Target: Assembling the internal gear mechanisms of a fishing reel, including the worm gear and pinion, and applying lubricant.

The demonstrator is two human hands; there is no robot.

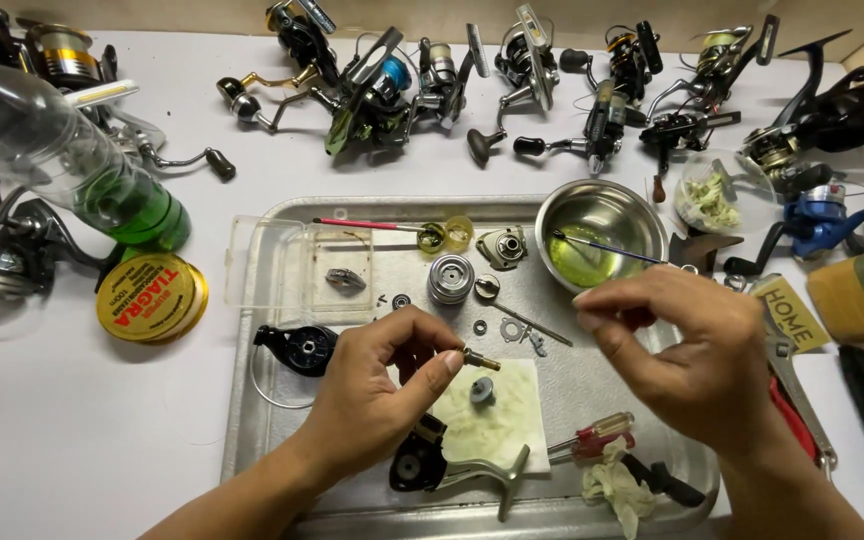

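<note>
A hobby repair bench for fishing tackle; a row of spinning reels point(512, 75) lines the back of the white table point(72, 440). A metal tray point(592, 385) holds stripped reel parts; a screwdriver point(592, 435) and a steel bowl point(600, 235) of oil sit there too.

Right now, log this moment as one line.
left hand: pinches brass pinion | right hand: empty, above tray | steel bowl: behind

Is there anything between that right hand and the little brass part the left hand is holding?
Nothing visible. The left hand pinches the brass part above the tray; the right hand is level with it, with open space between them.
</note>
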